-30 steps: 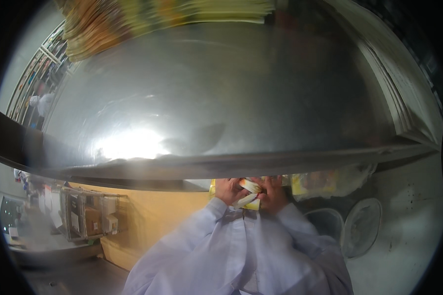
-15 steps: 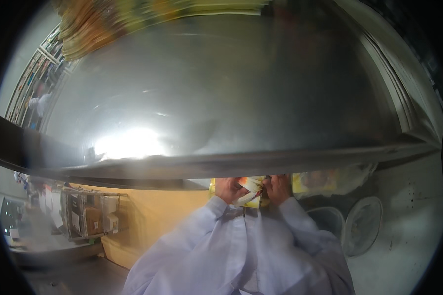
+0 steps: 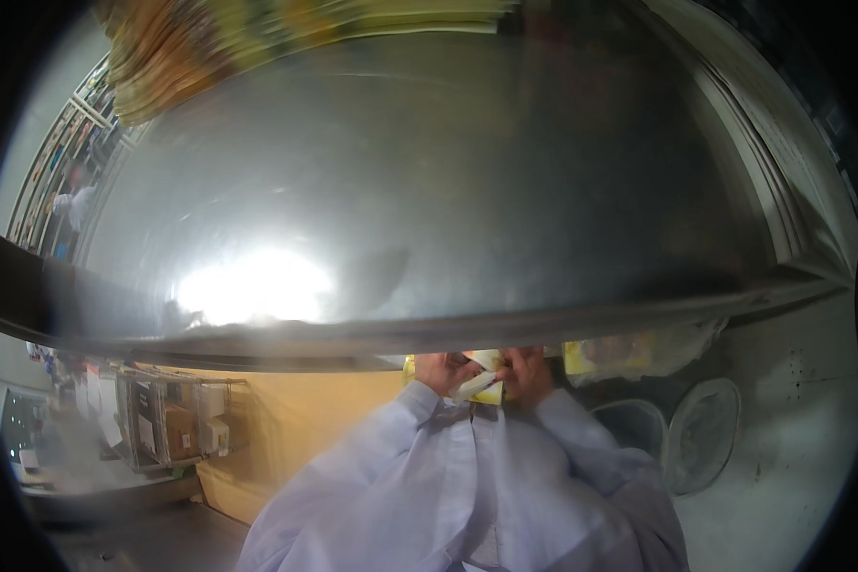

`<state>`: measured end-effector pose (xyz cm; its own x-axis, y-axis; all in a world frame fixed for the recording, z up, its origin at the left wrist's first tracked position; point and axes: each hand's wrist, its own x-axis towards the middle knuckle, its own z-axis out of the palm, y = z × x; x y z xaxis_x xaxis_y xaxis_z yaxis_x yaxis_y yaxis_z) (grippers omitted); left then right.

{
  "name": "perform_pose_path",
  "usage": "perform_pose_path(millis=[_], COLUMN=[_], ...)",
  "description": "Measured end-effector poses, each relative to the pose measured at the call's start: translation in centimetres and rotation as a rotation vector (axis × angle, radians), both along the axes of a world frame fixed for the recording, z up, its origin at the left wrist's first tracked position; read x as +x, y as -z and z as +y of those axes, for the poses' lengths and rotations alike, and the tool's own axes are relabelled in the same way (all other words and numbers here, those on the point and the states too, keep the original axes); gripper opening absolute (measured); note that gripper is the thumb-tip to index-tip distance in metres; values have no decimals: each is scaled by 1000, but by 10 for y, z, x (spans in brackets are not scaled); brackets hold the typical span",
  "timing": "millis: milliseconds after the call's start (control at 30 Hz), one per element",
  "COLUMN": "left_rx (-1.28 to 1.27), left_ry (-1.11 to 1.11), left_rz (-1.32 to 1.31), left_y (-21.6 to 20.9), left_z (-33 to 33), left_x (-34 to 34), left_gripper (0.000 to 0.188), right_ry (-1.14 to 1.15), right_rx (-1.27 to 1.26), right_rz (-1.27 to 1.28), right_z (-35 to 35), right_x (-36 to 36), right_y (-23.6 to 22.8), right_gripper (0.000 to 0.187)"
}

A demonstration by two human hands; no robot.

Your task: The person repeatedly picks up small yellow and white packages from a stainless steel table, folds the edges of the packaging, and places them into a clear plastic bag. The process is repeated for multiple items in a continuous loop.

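The left hand (image 3: 436, 373) and right hand (image 3: 528, 376) grasp one white-and-yellow packet (image 3: 491, 393) between the person's body and the metal table (image 3: 467, 191); any lettering (too small, blurred) is unreadable; beyond lies one yellow pile (image 3: 334, 27), its layers uncountable; two oval bins (image 3: 704, 440) at right.

This place seems to be a packing workroom. A wide, shiny metal desk (image 3: 467, 191) carries many flat yellow and orange packages (image 3: 286, 29) in a tight row. At the left stands a wire rack (image 3: 161, 419) with cardboard boxes (image 3: 179, 431); farther away, a person in white (image 3: 74, 205) is beside what look like filled shelves (image 3: 55, 157). The worker wears a pale coat (image 3: 419, 486).
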<state>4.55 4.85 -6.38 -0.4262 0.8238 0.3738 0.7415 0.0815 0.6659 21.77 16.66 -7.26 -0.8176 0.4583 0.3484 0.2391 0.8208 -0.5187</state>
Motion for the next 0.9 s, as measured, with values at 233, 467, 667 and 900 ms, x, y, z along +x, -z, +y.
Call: perform_pose_path(millis=[233,467,667,900], left_rx=[-130,52,17,-25], left_ry=[-13,43,28,52], left_rz=[-75,21,123,100], left_y=[-1,-12,-14,-10], left_z=[-7,-5,-9,-16], left_x=[-1,-4,-4,-4], left_gripper=[51,44,55,64], right_ry=[74,97,111,141], right_rx=[-174,-304,-478,-562], right_rz=[120,143,189,160], right_z=[12,2,1,3], right_x=[1,-6,-17,-12], right_y=[-2,-9,15,30], right_gripper=[41,28,18,22])
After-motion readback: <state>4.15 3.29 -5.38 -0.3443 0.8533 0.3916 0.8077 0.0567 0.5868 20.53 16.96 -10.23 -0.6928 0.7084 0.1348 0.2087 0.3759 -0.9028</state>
